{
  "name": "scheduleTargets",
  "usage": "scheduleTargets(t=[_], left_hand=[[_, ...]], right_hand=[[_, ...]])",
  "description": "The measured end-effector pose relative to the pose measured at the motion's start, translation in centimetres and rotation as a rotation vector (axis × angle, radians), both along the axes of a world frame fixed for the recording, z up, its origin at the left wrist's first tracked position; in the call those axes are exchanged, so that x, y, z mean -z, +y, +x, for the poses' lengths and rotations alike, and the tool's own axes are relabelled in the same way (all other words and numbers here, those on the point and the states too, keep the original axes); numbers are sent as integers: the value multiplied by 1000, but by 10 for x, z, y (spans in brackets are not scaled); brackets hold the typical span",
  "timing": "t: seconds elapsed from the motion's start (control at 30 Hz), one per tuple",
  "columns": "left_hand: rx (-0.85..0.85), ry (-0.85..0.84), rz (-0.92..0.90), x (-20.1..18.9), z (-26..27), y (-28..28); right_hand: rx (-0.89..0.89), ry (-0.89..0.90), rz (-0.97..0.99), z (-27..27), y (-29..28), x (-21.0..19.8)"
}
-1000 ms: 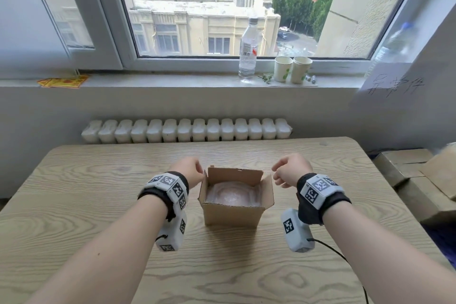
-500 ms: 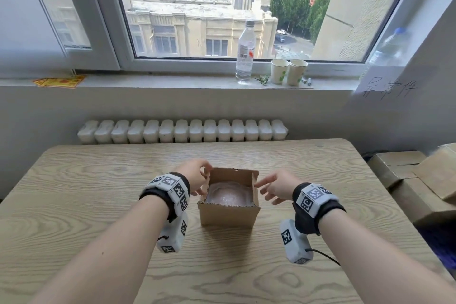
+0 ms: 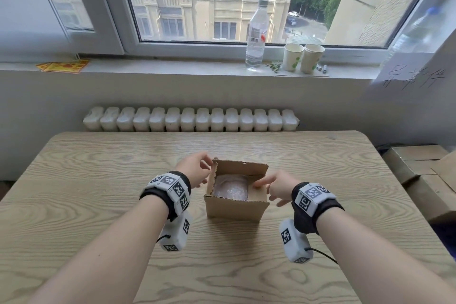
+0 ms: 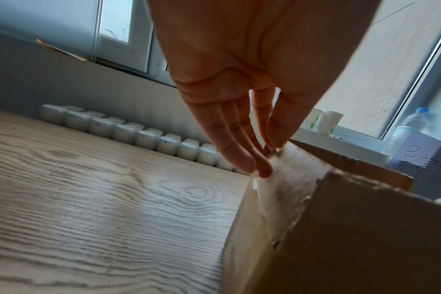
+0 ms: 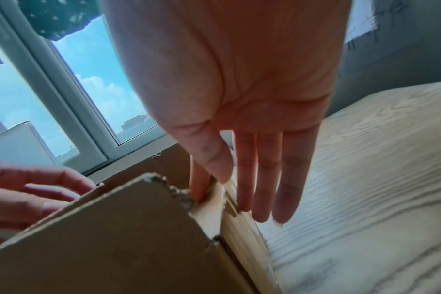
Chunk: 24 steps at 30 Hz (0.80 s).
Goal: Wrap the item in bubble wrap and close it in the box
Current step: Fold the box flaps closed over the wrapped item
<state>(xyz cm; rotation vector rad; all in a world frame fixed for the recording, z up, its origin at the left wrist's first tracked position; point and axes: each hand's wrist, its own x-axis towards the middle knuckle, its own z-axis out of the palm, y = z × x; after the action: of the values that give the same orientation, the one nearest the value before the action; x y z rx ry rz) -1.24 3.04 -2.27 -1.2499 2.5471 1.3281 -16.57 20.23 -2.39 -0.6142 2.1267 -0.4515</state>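
Note:
A small brown cardboard box [image 3: 235, 206] stands open in the middle of the wooden table [image 3: 98, 180]. Inside it lies the item in bubble wrap [image 3: 230, 186]. My left hand [image 3: 208, 170] is at the box's left side and pinches the top of the upright left flap [image 4: 290, 169] between thumb and fingers. My right hand [image 3: 266, 186] is at the right side. Its thumb and index finger press the right flap [image 3: 257, 191], which leans inward over the opening, and its other fingers [image 5: 264, 189] hang straight outside the box wall [image 5: 113, 238].
A white radiator [image 3: 190, 118] runs behind the table's far edge. On the windowsill stand a water bottle [image 3: 256, 32] and two paper cups [image 3: 303, 57], with yellow papers [image 3: 64, 66] at its left. Stacked cardboard boxes [image 3: 424, 175] sit off the table's right side.
Both hands were fists beside the box with its side flaps splayed out. They have moved in; the left flap now stands upright and the right flap is folded inward.

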Motion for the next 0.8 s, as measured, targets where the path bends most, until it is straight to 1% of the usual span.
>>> scheduleTargets(t=[0.13, 0.33, 0.4, 0.47, 0.57, 0.7, 0.8], left_hand=[[-22, -29, 10, 5, 1, -5], [35, -122, 37, 13, -4, -2], [95, -163, 9, 14, -8, 0], [159, -214, -58, 16, -11, 2], [212, -278, -147, 16, -13, 4], [217, -309, -167, 10, -15, 6], [220, -323, -196, 9, -15, 8]], right_hand=[[21, -38, 7, -2, 0, -2], [13, -51, 24, 0, -2, -6], [2, -50, 36, 1, -2, -8], [-29, -52, 64, 1, 0, -9], [-83, -73, 116, -2, 3, -13], [-143, -139, 147, -2, 7, -16], [-160, -144, 145, -1, 8, -15]])
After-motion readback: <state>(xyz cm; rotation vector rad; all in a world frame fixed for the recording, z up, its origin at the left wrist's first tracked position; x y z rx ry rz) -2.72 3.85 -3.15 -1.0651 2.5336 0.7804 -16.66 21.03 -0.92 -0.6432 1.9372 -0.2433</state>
